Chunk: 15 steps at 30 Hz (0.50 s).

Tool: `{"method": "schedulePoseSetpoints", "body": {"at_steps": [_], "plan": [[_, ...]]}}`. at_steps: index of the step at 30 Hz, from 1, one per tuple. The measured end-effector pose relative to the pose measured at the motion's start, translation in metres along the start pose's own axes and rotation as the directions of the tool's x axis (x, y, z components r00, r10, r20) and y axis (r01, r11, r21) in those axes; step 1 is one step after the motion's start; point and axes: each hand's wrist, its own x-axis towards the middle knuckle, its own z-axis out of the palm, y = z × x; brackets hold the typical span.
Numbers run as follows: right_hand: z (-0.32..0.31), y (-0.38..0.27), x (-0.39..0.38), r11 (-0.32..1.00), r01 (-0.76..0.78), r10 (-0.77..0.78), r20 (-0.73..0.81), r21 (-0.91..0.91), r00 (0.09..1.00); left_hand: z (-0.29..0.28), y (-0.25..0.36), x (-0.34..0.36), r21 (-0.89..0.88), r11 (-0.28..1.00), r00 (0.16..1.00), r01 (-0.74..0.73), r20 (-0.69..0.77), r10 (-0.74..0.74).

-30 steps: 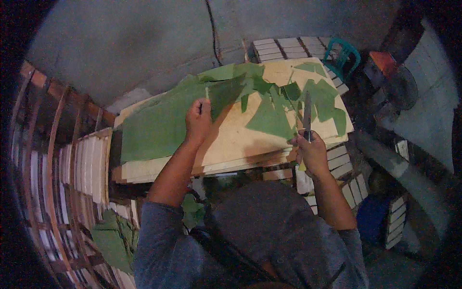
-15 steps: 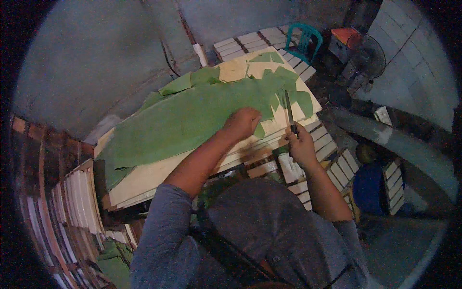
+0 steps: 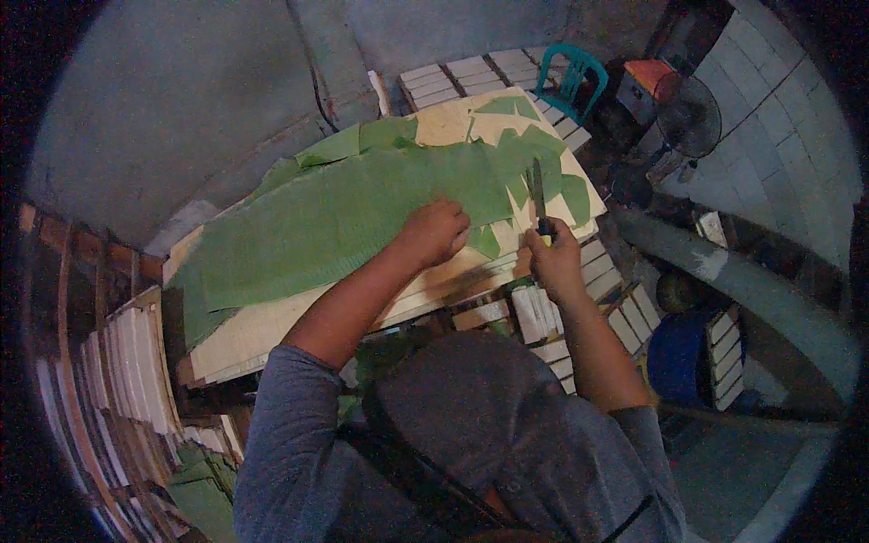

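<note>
A long green banana leaf (image 3: 308, 226) lies spread over a pale board (image 3: 262, 337). Over the leaf's near edge, my left hand (image 3: 433, 233) is closed with its fingers curled, and what they hold, if anything, is hidden. My right hand (image 3: 555, 262) grips a knife (image 3: 539, 188) by its handle, the blade pointing away from me above the board's right part. Torn leaf pieces (image 3: 572, 197) lie around the blade, and a small scrap (image 3: 485, 241) sits just right of my left hand. More leaf (image 3: 330, 149) lies along the far side.
Behind the board stand rows of pale blocks (image 3: 425, 86) and a teal plastic chair (image 3: 570, 80). A fan (image 3: 688, 118) is at the far right, a blue drum (image 3: 679, 357) at the near right. Wooden slats (image 3: 68, 299) rise on the left; green leaves (image 3: 204, 489) lie below them.
My left hand has slid a little left along the leaf's near edge. The knife stays in my right hand, nearly in place. The leaf's folded near-left edge now looks flatter.
</note>
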Motion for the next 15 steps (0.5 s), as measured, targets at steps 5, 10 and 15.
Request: {"method": "schedulePoseSetpoints", "body": {"at_steps": [5, 10, 15], "plan": [[0.047, -0.024, 0.029, 0.870, -0.264, 0.275, 0.035, 0.416, 0.961, 0.014, 0.013, -0.004, -0.051, 0.998, 0.984, -0.036, -0.179, 0.026], [0.028, 0.041, 0.093, 0.988, 0.061, -0.028, -0.224, 0.143, 0.974, -0.007, 0.022, -0.021, -0.120, 0.993, 0.966, 0.000, -0.258, -0.031], [-0.030, 0.029, 0.119, 0.989, 0.040, -0.082, -0.307, -0.140, 0.948, -0.007, 0.001, -0.041, -0.115, 0.992, 0.991, 0.045, -0.118, -0.058]]}}
